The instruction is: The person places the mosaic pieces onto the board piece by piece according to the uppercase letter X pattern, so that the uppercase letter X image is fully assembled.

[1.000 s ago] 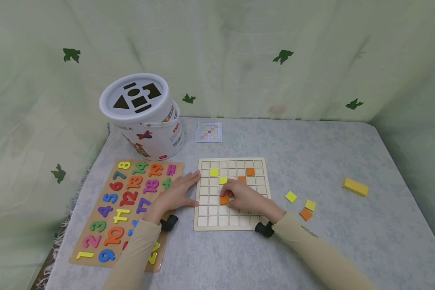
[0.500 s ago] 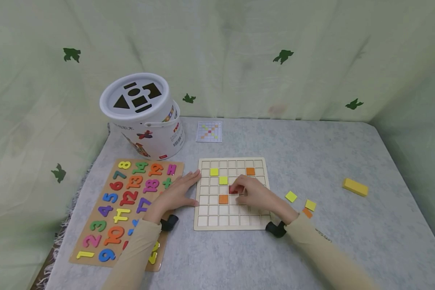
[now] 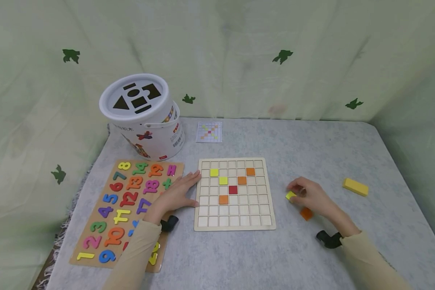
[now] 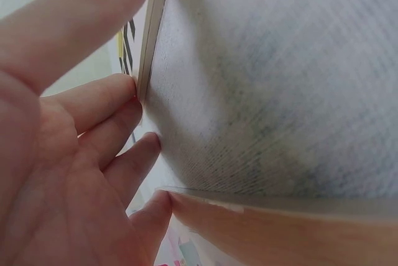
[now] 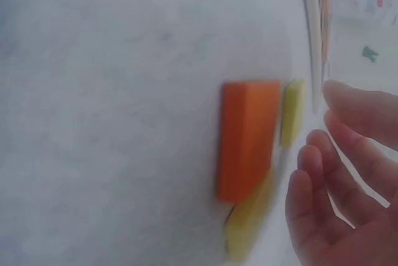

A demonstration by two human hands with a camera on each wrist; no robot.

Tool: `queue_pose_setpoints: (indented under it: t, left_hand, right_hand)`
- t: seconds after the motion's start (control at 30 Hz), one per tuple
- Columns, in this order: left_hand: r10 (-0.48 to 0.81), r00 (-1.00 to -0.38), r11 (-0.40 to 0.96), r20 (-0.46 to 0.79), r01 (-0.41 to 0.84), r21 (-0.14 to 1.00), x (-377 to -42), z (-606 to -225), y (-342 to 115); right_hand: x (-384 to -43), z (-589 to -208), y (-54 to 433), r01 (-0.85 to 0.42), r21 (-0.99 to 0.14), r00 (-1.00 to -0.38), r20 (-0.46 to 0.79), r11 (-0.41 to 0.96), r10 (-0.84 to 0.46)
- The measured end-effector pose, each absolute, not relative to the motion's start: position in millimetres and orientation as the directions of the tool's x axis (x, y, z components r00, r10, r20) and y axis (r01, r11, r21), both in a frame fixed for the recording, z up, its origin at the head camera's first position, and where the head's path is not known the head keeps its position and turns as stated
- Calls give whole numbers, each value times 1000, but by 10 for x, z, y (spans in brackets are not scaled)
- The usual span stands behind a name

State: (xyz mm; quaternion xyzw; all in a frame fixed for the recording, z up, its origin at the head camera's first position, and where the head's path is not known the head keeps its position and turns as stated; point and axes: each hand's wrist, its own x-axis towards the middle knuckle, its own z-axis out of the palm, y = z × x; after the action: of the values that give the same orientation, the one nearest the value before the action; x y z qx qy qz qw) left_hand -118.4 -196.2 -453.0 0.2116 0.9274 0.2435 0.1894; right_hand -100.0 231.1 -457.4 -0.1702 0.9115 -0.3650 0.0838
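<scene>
The left hand (image 3: pixel 175 195) is lying open, fingertips touching the left edge of a pale wooden square grid board (image 3: pixel 255 210); the right hand (image 3: pixel 313 197) is curving loosely, ungripping, over a flat yellow square tile (image 3: pixel 289 196) lying right of the board on a mottled grey tabletop (image 3: pixel 232 257); whether it is touching that tile, I cannot tell; a shallow pinch could be slipping off its thin edges; low fingers could be nudging the flat orange square tile (image 3: pixel 306 214) nearby.
</scene>
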Motion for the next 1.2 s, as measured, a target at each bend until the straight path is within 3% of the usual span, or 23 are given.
queue_pose_setpoints:
  t: [0.23, 0.43, 0.8, 1.2]
  left_hand:
    - [477, -841, 797, -254, 292, 528, -1189, -4536, -1967]
    - [487, -839, 789, -241, 304, 534, -1184, -4530, -1964]
    - [492, -837, 788, -240, 310, 532, -1187, -4538, -1969]
    - [481, -839, 791, -253, 292, 537, -1179, -4524, -1958]
  right_hand:
    - [-975, -4614, 2338, -269, -644, -919, -50, 716, -391]
    - [-1004, -4614, 2236, -326, -660, -903, 4, 677, -430]
    - [-1076, -4493, 1706, -395, -743, -822, 24, 540, -568]
    - [-1140, -4531, 1236, -472, -693, -752, -7, 545, -660]
